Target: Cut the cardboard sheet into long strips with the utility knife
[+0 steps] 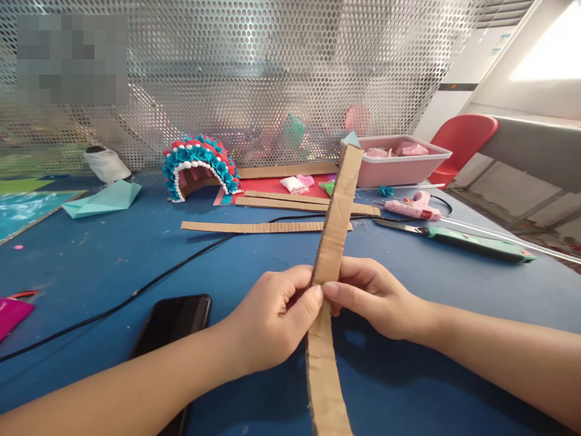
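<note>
A long brown cardboard strip (pixel 338 224) rises in front of me, its upper part leaning slightly right and its lower part curving out at the bottom edge. My left hand (pixel 284 315) pinches the strip at its left edge, thumb on the front face. From the other side my right hand (pixel 374 293) grips it at the same height, the two thumb tips almost meeting. The strip bends a little where the thumbs press. Behind it, another cardboard strip (pixel 254 227) lies on the blue table (pixel 149 254). Fingers behind the strip are partly hidden.
A black phone (pixel 175 321) lies under my left forearm. A black cable (pixel 172 269) crosses the table. At right are a green-handled utility knife (pixel 476 242), a pink glue gun (pixel 415 207) and a pink bin (pixel 399 166). A flower-covered arch (pixel 202 158) stands near the perforated metal panel (pixel 272 79).
</note>
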`<action>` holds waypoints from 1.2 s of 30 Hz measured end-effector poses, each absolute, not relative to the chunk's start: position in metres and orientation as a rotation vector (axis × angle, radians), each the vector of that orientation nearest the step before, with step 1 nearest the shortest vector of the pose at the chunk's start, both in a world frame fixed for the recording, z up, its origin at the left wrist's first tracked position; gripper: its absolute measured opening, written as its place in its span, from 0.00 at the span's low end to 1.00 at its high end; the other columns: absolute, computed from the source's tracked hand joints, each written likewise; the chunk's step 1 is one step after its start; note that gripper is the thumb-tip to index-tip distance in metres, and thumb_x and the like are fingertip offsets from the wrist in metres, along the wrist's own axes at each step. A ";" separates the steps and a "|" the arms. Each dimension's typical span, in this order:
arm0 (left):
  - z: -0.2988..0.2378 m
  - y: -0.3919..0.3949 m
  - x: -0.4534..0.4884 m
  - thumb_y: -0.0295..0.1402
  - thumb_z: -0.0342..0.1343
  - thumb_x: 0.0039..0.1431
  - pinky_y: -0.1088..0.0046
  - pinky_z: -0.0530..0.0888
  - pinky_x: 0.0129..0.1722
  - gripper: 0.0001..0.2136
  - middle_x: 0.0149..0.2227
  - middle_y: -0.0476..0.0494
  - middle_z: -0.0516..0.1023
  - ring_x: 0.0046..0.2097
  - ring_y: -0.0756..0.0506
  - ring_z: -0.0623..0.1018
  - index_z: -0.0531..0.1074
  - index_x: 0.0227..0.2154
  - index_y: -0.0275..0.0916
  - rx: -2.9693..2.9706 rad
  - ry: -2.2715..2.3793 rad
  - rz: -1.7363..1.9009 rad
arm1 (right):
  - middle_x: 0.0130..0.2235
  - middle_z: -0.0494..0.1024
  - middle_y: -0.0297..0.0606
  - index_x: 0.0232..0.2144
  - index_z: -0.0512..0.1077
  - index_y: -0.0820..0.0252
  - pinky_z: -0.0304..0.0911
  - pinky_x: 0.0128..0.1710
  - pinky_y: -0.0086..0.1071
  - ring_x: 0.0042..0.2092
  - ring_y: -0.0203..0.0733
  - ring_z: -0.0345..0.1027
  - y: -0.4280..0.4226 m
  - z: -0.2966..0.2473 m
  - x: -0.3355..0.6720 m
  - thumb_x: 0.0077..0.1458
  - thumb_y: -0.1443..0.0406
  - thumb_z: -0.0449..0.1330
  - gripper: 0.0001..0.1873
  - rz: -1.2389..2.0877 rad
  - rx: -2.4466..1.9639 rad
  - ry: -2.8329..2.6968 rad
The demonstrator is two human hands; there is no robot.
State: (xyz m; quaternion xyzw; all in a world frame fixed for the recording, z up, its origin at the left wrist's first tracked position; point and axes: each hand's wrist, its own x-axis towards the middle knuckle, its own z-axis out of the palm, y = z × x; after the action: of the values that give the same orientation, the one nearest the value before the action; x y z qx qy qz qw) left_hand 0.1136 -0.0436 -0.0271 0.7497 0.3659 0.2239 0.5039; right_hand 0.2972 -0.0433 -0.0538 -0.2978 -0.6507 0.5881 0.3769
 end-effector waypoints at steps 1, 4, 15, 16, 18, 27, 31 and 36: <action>-0.027 -0.043 0.114 0.33 0.43 0.63 0.77 0.64 0.27 0.13 0.27 0.50 0.71 0.27 0.51 0.67 0.73 0.32 0.37 1.805 0.873 0.544 | 0.26 0.67 0.33 0.31 0.69 0.64 0.61 0.26 0.25 0.26 0.29 0.59 -0.043 -0.054 0.298 0.58 0.59 0.56 0.12 1.528 -0.750 -1.663; -0.025 -0.042 0.113 0.30 0.44 0.62 0.77 0.65 0.30 0.14 0.29 0.50 0.74 0.29 0.51 0.69 0.76 0.30 0.38 1.768 0.830 0.551 | 0.25 0.66 0.31 0.30 0.69 0.64 0.61 0.26 0.26 0.25 0.30 0.60 -0.041 -0.056 0.298 0.57 0.58 0.57 0.13 1.632 -0.711 -1.652; -0.036 -0.043 0.115 0.35 0.46 0.64 0.74 0.69 0.36 0.10 0.35 0.48 0.75 0.36 0.48 0.73 0.71 0.37 0.39 1.738 0.853 0.567 | 0.22 0.62 0.30 0.23 0.65 0.61 0.56 0.25 0.26 0.25 0.30 0.55 -0.037 -0.053 0.299 0.51 0.68 0.52 0.07 1.423 -0.842 -1.786; -0.037 -0.043 0.115 0.35 0.46 0.64 0.73 0.70 0.36 0.08 0.36 0.47 0.75 0.37 0.48 0.74 0.69 0.37 0.39 1.730 0.844 0.579 | 0.23 0.62 0.30 0.23 0.65 0.61 0.56 0.25 0.25 0.25 0.30 0.54 -0.037 -0.053 0.299 0.51 0.69 0.52 0.06 1.418 -0.835 -1.799; -0.037 -0.042 0.114 0.35 0.47 0.64 0.73 0.69 0.35 0.07 0.36 0.47 0.75 0.36 0.48 0.73 0.67 0.36 0.39 1.746 0.817 0.564 | 0.23 0.62 0.30 0.23 0.66 0.62 0.56 0.25 0.25 0.25 0.30 0.54 -0.038 -0.054 0.300 0.50 0.69 0.51 0.06 1.426 -0.832 -1.818; -0.039 -0.038 0.113 0.38 0.44 0.65 0.74 0.64 0.28 0.10 0.27 0.51 0.68 0.27 0.51 0.66 0.64 0.30 0.39 1.978 0.965 0.577 | 0.31 0.72 0.36 0.34 0.71 0.63 0.65 0.38 0.34 0.36 0.37 0.65 -0.038 -0.054 0.302 0.58 0.60 0.54 0.12 1.559 -0.769 -1.748; -0.041 -0.037 0.113 0.39 0.44 0.65 0.74 0.64 0.28 0.12 0.28 0.50 0.71 0.29 0.50 0.68 0.65 0.30 0.39 1.913 0.979 0.571 | 0.29 0.69 0.34 0.31 0.68 0.63 0.63 0.32 0.29 0.31 0.33 0.62 -0.036 -0.054 0.301 0.59 0.56 0.54 0.15 1.477 -0.840 -1.716; -0.041 -0.037 0.113 0.41 0.45 0.65 0.75 0.65 0.28 0.13 0.27 0.50 0.70 0.29 0.50 0.68 0.67 0.33 0.38 1.783 0.938 0.542 | 0.28 0.72 0.35 0.32 0.68 0.62 0.63 0.30 0.28 0.30 0.32 0.63 -0.036 -0.052 0.301 0.60 0.53 0.53 0.17 1.453 -0.811 -1.811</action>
State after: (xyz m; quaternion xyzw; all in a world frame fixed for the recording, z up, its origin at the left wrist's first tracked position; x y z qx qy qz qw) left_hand 0.1129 -0.0370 -0.0408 0.7384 0.3884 0.2243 0.5036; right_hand 0.3010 -0.0365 -0.0524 -0.3109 -0.6939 0.5566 0.3347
